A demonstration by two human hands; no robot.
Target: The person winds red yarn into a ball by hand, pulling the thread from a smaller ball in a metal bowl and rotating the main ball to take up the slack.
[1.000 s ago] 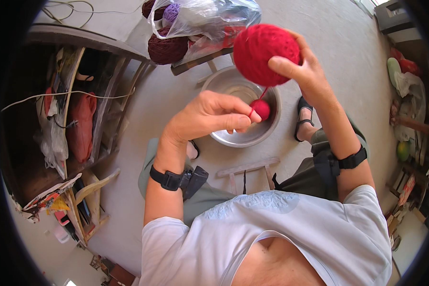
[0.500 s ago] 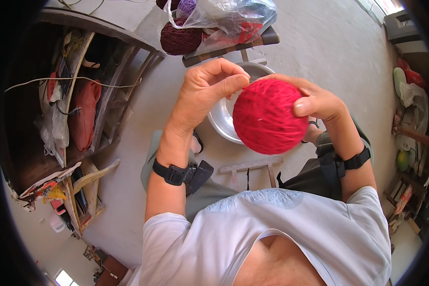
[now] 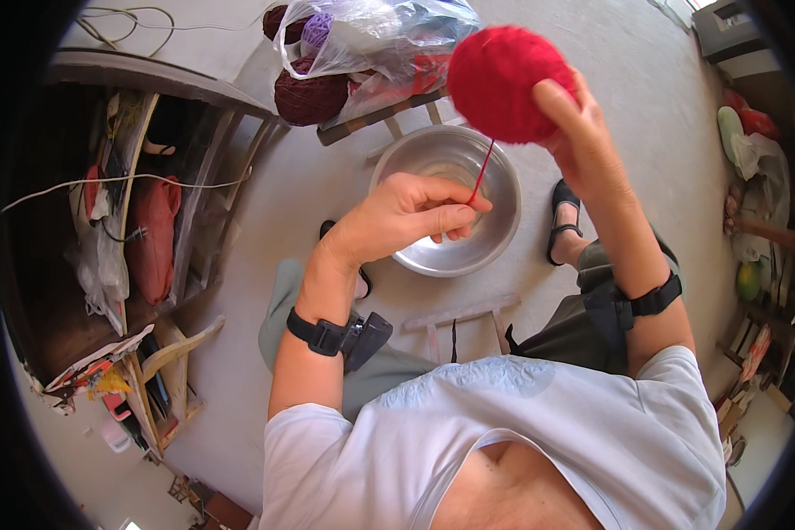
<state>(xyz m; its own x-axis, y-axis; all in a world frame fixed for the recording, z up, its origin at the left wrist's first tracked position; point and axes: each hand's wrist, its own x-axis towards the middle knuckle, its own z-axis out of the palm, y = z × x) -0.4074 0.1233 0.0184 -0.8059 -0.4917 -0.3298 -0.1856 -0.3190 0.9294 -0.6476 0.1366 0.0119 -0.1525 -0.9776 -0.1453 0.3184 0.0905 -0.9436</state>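
My right hand (image 3: pixel 579 132) is wrapped round a big red ball of yarn (image 3: pixel 508 84), held up at the far right of the basin. A taut red strand (image 3: pixel 484 168) runs down from the ball to my left hand (image 3: pixel 420 212), whose thumb and forefinger pinch it. Below my left hand, on the floor, stands a round metal basin (image 3: pixel 503 230); its inside is partly hidden by that hand.
Beyond the basin, a low stool (image 3: pixel 362 124) bears a clear plastic bag (image 3: pixel 389 40), with dark maroon yarn balls (image 3: pixel 311 99) and a purple one (image 3: pixel 316 31) beside it. A wooden cabinet (image 3: pixel 230 168) stands left; bags and shelves line the right. A wooden bar (image 3: pixel 459 311) lies before me.
My right hand has carried the red yarn ball up and away. My left hand has moved down over the basin, and a length of strand now stretches between the two.
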